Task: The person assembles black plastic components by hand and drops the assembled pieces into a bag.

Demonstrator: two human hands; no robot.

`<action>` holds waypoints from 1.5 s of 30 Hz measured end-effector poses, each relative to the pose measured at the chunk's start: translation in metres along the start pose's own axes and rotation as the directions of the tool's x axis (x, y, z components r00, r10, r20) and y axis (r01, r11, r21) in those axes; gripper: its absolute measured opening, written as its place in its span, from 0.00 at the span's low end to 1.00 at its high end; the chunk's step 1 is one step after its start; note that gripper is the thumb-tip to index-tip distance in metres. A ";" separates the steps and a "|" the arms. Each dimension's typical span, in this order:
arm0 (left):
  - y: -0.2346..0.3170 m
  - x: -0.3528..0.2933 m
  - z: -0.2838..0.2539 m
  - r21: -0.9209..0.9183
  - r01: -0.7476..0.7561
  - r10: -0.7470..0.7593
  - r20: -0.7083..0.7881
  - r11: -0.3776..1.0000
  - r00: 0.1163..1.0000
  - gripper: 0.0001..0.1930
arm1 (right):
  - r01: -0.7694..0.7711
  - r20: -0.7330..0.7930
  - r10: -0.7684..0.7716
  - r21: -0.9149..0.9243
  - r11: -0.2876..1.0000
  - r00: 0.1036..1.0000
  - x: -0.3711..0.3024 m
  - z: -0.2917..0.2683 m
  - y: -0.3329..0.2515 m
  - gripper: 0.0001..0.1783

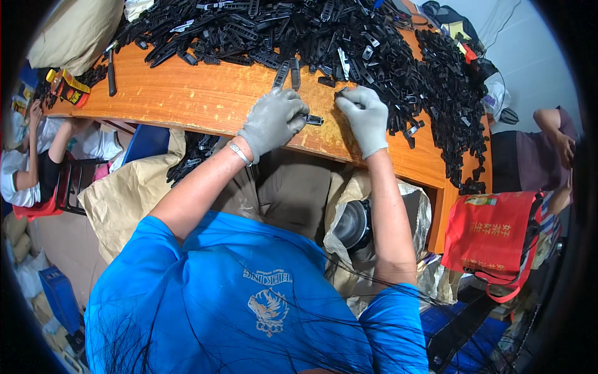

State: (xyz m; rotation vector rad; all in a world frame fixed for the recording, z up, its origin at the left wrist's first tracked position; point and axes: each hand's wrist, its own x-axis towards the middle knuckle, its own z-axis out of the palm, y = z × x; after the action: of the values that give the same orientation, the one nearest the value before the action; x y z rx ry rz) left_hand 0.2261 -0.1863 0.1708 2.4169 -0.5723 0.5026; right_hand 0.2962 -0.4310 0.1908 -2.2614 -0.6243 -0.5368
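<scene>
My left hand [274, 121], in a grey glove, is closed on a slim black plastic part [314, 119] whose end sticks out past the fingers, close to the table's near edge. To its right, my right hand [363, 117], gloved too, pinches a small black piece [341, 93] between thumb and fingertips; its exact shape is too small to make out. Just beyond my left hand lie a ribbed black part [281, 75] and a narrow dark part [295, 73]. A short black part [326, 81] rests between these and my right hand.
A heap of black plastic parts [249, 31] covers the far side of the wooden table [180, 93] and spills down its right side [445, 100]. A screwdriver-like tool [112, 75] and yellow bottle [68, 88] sit left. Paper sacks [134, 193] and a red bag [489, 234] flank me. People sit nearby.
</scene>
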 end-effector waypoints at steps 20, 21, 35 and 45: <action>-0.003 0.000 -0.003 -0.001 0.025 -0.025 0.046 1.000 0.999 0.10 | -0.091 0.025 0.090 0.064 0.994 0.996 -0.046 -0.003 -0.019 0.13; -0.002 0.000 -0.004 -0.002 0.026 -0.026 0.048 1.000 0.999 0.10 | -0.087 0.071 0.093 -0.081 0.993 0.993 -0.048 -0.008 -0.021 0.13; -0.005 -0.004 -0.006 0.036 0.095 -0.097 0.075 0.995 0.992 0.10 | 0.008 0.298 0.051 -0.192 0.981 0.953 -0.031 -0.004 -0.048 0.10; -0.008 -0.004 -0.008 0.035 0.076 -0.077 0.029 0.997 0.997 0.09 | 0.271 0.469 -0.130 -0.246 0.931 0.874 -0.005 0.021 -0.056 0.06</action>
State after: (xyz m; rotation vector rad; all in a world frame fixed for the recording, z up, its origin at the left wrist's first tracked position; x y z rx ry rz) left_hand 0.2255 -0.1742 0.1712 2.4723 -0.4860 0.4469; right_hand 0.2646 -0.3824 0.2042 -2.6577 -1.0843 -0.2133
